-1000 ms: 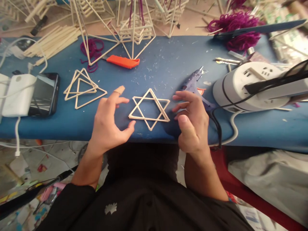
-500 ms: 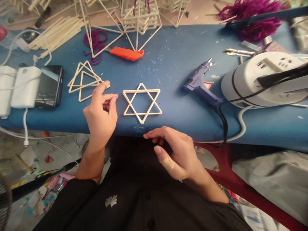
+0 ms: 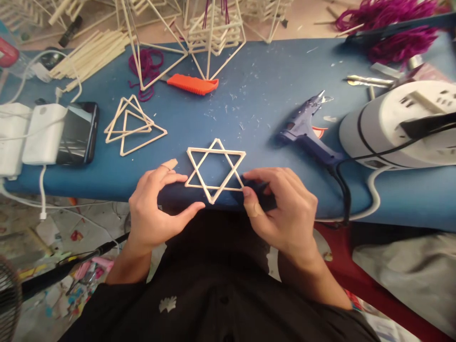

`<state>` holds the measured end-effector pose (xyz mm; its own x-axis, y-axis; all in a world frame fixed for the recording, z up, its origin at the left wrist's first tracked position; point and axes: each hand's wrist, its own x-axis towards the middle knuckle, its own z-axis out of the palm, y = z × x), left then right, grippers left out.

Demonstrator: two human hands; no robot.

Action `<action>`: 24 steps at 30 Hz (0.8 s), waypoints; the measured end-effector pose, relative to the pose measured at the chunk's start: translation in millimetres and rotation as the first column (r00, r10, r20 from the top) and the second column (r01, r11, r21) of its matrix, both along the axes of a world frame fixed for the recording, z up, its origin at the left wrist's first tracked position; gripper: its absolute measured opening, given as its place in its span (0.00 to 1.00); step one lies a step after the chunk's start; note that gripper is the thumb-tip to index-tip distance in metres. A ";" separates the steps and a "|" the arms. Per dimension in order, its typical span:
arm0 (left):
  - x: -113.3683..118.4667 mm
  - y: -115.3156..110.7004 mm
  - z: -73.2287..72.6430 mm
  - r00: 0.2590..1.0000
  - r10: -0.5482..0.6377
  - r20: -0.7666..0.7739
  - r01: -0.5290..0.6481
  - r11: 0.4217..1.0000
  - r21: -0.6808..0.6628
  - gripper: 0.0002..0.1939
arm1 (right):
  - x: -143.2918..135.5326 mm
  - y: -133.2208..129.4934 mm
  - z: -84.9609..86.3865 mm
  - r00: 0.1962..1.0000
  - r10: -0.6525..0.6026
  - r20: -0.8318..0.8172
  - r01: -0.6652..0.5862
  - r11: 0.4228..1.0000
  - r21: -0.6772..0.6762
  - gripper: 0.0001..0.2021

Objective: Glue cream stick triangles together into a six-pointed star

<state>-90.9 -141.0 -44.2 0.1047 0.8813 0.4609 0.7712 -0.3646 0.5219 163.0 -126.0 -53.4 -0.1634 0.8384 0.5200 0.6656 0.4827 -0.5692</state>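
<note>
Right grip (image 3: pixel 285 209) pinches the wooden star (image 3: pixel 216 151) at its near right corner.

A six-pointed star of two overlapping pale wooden stick triangles (image 3: pixel 216 151) lies on the blue-covered tabletop (image 3: pixel 256 104), the right hand (image 3: pixel 285 209) with thumb and forefinger at its lower right point, the left hand (image 3: pixel 156 204) open at its lower left; loose pale stick triangles (image 3: pixel 137 131) overlap farther left, near a black glossy phone (image 3: pixel 76 135), while an orange ridged-handled cutter (image 3: pixel 192 84) lies beyond the star and a slate-blue plastic glue gun (image 3: pixel 306 130) to its right
</note>
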 end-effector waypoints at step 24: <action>-31.2 99.1 6.3 0.908 -0.416 0.047 0.418 0.907 -0.050 0.13 | 1.6 58.9 3.8 0.998 0.005 -0.057 -0.013 0.991 -0.130 0.16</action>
